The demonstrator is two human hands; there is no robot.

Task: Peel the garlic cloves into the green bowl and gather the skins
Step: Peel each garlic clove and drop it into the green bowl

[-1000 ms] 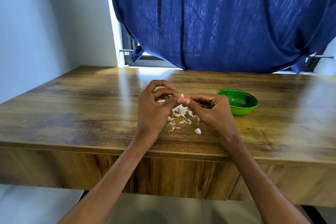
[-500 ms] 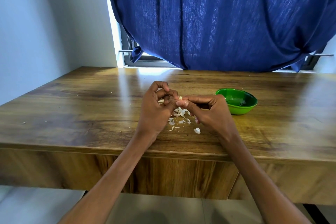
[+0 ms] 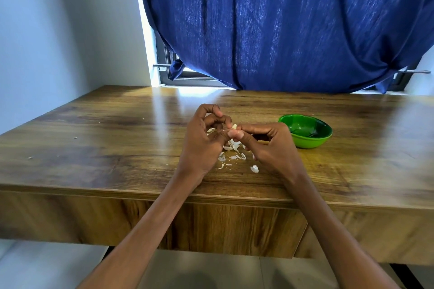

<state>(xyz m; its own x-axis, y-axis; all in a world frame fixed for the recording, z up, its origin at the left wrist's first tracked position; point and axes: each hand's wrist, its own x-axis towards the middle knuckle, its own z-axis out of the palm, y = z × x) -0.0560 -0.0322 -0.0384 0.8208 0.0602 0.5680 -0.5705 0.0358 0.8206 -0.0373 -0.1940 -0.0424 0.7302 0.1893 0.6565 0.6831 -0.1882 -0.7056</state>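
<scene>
Blue curtain [image 3: 281, 26] fills upper view, top cut off; covers most of window frame [image 3: 185, 77]. Wooden table [image 3: 105, 138] below, right end out of frame. Left hand [image 3: 202, 143] and right hand [image 3: 270, 148] meet over table centre, fingers curled, both pinching garlic clove [image 3: 234, 126]; only pale tip visible, rest hidden by fingertips. Green bowl [image 3: 307, 139] just right of right hand, apart; contents unclear under glare. Garlic skins [image 3: 232, 155] scattered on table beneath hands, partly hidden.

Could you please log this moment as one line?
phase: peeling | both hands pinch garlic clove | skins on table | green bowl right
</scene>
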